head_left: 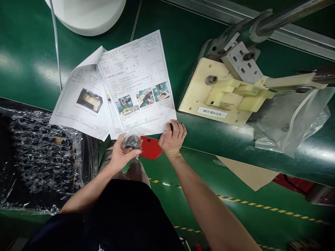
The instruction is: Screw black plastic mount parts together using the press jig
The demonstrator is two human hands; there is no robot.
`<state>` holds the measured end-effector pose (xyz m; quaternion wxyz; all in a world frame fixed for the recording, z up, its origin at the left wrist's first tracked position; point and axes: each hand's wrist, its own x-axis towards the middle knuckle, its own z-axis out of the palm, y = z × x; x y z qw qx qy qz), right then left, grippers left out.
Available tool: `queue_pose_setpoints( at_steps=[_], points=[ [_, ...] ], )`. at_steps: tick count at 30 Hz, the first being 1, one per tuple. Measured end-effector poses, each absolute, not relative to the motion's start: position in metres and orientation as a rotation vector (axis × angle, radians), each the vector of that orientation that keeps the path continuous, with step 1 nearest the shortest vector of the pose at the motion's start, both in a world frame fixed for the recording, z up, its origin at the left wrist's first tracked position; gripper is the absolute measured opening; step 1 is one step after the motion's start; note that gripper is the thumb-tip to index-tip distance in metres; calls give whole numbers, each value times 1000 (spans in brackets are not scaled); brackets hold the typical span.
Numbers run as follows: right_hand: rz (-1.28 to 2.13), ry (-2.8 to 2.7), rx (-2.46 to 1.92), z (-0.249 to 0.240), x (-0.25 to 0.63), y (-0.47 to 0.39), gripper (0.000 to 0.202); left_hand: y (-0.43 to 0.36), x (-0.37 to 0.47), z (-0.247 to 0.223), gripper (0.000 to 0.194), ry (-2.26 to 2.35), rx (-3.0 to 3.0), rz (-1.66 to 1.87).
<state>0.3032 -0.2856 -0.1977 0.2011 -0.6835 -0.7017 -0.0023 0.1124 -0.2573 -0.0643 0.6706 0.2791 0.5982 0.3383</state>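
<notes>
While the left hand (pixel 120 155) curls round the bagged part (pixel 131 142) at the paper's (pixel 138 78) low edge, the right hand (pixel 174 138) bends its fingers at the corner, grip unclear. The bagged part looks light, hard, slippery; hold its sides.

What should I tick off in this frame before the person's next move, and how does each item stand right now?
1. Part in hand: ok. The left hand holds a film-wrapped dark part.
2. Part unwrapped: not ok. Clear film surrounds it.
3. Right hand's hold: cannot tell. The right hand is at the lower right corner of the printed instruction sheet, but a pinch isn't clear.
4. Instruction sheet face up: ok. Its photos and tables show.
5. Hands away from the cream screw fixture: ok. Both are apart from it.
6. Fixture free of the plastic bag: cannot tell. They overlap in view; contact is unclear.
</notes>
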Motion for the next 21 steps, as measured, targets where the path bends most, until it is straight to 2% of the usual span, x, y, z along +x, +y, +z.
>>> queue_pose_setpoints(
  at_steps=[7, 11, 17, 21],
  points=[
    [-38, -1953, -1893, -199, 302, -284, 47, -253, 113, -64, 40, 1329, 764, 764],
    [-17, -1938, -1866, -200, 301, -284, 48, -252, 109, -65, 48, 1400, 845, 727],
    [35, -1932, -1876, -202, 301, -286, 48, -251, 109, -63, 48, 1432, 1047, 688],
    [30, -1949, -1923, -204, 300, -288, 47, -247, 111, -56, 41, 1406, 1036, 613]
  ],
)
